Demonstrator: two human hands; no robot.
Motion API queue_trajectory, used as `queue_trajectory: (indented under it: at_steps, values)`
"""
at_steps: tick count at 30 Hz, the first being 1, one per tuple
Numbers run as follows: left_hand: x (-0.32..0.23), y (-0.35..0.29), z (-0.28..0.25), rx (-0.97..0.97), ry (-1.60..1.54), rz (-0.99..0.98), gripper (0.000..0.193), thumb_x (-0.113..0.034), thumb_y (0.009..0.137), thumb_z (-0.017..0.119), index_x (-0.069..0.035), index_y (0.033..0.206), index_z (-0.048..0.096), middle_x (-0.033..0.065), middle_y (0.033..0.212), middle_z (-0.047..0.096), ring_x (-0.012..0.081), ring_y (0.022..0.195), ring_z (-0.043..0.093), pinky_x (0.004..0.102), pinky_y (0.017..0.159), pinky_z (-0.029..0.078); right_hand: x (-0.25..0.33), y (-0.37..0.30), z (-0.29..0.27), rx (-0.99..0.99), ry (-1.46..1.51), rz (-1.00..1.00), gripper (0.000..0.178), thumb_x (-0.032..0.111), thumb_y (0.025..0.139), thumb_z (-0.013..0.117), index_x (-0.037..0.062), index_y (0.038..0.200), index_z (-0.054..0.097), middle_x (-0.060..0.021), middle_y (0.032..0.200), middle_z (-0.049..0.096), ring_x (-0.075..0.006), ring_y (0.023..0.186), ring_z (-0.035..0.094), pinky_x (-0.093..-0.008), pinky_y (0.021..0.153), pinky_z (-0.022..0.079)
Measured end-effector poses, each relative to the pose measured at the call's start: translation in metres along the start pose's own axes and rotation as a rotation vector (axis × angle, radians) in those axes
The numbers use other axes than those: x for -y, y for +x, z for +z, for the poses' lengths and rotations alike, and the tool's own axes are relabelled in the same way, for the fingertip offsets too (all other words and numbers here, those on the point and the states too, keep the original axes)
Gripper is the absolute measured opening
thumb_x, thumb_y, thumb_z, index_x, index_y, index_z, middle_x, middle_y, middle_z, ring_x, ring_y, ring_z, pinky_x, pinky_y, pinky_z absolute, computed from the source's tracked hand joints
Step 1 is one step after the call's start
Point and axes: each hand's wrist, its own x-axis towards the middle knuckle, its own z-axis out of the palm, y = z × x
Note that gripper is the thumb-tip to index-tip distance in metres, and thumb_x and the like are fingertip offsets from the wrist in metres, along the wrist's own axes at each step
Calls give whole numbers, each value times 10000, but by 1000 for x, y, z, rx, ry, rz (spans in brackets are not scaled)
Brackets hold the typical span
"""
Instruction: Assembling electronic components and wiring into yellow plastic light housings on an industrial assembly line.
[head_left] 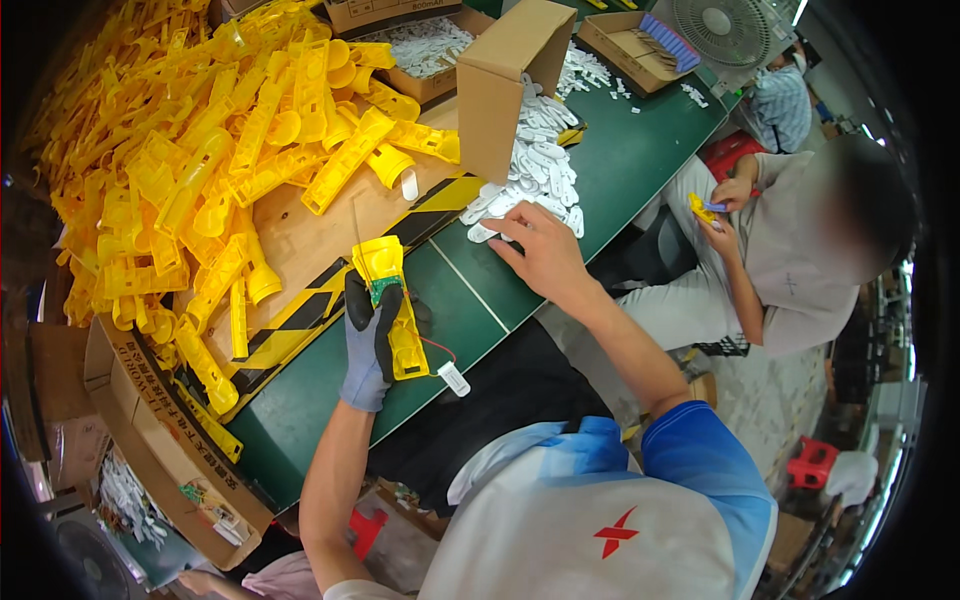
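My left hand (368,345), in a grey glove with black fingers, grips a long yellow plastic housing (405,335) by its side. A small green circuit board (384,288) sits inside the housing's upper part, beneath my fingertips. From the housing a red wire leads out to a small white block (453,379) hanging beside its lower end. My bare right hand (543,250) is at the near edge of a heap of white oval plastic pieces (540,165). Its thumb and forefinger close around the end of one white plastic piece (479,234).
A large heap of yellow housings (200,150) covers the board at left, bordered by striped tape (290,335). A cardboard box (492,110) stands beside the white pieces. Another box (165,440) is at lower left. A co-worker (790,230) sits at right, holding a yellow part; a fan (722,30) stands behind.
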Motion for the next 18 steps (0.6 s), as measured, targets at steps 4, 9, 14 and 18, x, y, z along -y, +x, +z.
queue_trajectory:
  at_steps: [4, 9, 14, 18]
  values:
    - [7, 1, -8, 16, -55, -95, 365, -267, 957, 604, -100, 1233, 435, 97, 909, 585, 215, 705, 643, 336, 588, 546, -11, 16, 9, 61, -38, -160, 141, 143, 784, 735, 107, 918, 710, -39, 861, 557, -232, 816, 576, -352, 703, 491]
    - [9, 4, -6, 49, -89, -96, 425, -411, 968, 569, -92, 1227, 462, 111, 920, 585, 240, 744, 642, 376, 637, 549, -2, 26, 20, -101, 30, -242, 113, 120, 845, 701, 42, 909, 649, -57, 887, 597, -235, 791, 605, -347, 674, 494]
    - [9, 4, -8, 19, -182, -85, 386, -339, 981, 587, -77, 1243, 479, 104, 909, 609, 215, 719, 658, 345, 605, 550, 49, 19, 26, 249, 992, 457, 112, 117, 991, 548, 9, 990, 578, -35, 806, 602, -90, 713, 589, -236, 641, 472]
    - [4, 3, -6, -43, -104, -40, 374, -328, 978, 591, -87, 1244, 484, 96, 925, 635, 192, 732, 667, 320, 612, 555, 71, 13, 34, 343, 1132, 395, 59, 74, 968, 574, 26, 935, 568, -44, 850, 592, -76, 694, 561, -213, 602, 460]
